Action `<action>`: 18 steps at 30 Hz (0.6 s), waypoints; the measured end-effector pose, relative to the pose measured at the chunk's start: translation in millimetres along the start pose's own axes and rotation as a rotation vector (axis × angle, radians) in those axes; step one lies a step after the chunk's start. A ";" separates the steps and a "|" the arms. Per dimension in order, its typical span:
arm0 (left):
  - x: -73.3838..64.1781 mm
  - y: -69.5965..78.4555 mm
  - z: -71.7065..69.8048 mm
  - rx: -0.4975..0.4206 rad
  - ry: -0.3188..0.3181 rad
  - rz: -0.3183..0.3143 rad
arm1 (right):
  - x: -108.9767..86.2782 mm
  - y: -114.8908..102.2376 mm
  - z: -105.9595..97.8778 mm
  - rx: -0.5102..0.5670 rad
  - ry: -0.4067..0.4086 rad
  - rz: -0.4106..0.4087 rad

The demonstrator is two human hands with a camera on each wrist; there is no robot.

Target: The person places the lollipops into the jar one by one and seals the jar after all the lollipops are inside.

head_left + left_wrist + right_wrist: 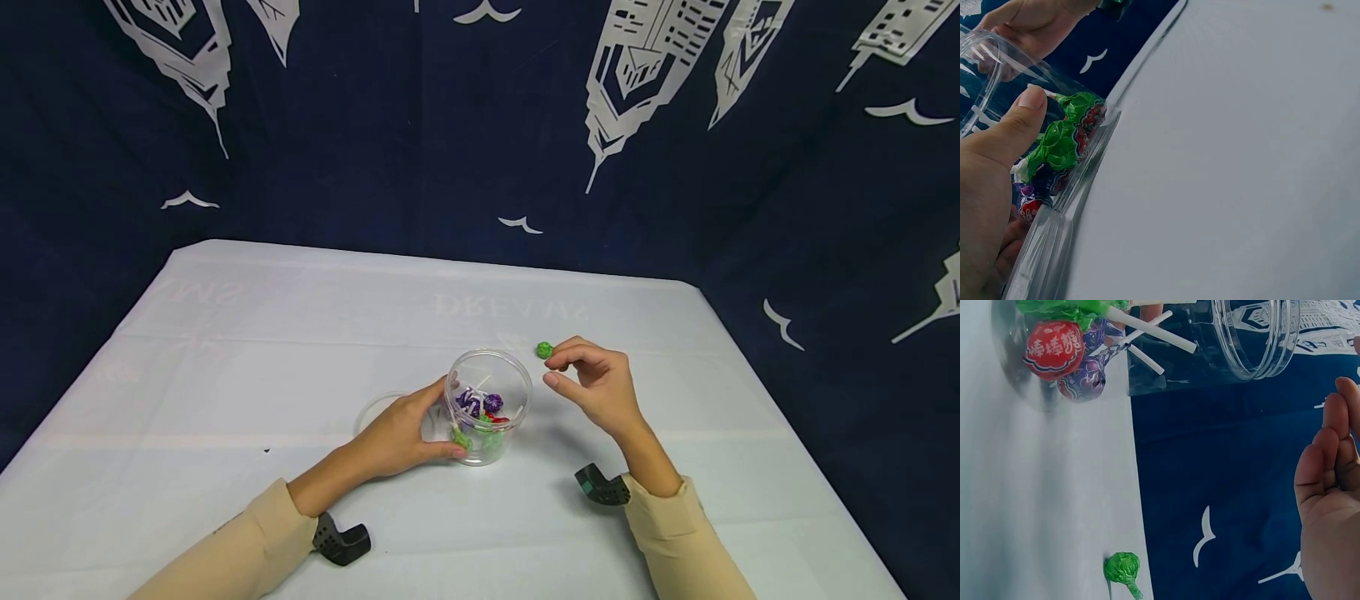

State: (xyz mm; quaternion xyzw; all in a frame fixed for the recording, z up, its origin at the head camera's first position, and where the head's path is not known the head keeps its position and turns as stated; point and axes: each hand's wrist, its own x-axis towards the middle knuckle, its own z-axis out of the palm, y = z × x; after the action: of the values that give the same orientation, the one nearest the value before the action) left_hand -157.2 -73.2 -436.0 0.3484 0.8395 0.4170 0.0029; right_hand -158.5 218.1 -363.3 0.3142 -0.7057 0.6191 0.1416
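Note:
My left hand [405, 429] grips a clear plastic jar [491, 367] around its side, with the thumb in front. The jar is without a lid and holds several lollipops [1060, 144] in green, purple and red wrappers. Their white sticks [1154, 340] point toward the jar's mouth. To the right of the rim hovers my right hand [596, 387], its fingers bent and the thumb apart from them, with nothing in its grasp. A lone green lollipop [1122, 569] lies on the table, just past the right fingertips in the head view.
A clear round lid [369, 410] lies on the white-covered table [225, 375], left of the jar and partly behind my left hand. A dark blue cloth [337, 150] with white building and bird prints hangs behind the table. A small dark speck [266, 451] sits at the left.

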 end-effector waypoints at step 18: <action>0.5 -0.5 0.3 0.015 0.005 0.003 | -0.4 8.7 -7.8 -0.038 0.042 0.000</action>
State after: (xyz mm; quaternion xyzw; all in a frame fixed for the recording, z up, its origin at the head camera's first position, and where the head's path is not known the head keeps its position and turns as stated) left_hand -157.8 -72.9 -436.4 0.3485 0.8422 0.4115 -0.0027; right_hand -165.1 226.0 -368.9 0.2985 -0.7141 0.6120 0.1625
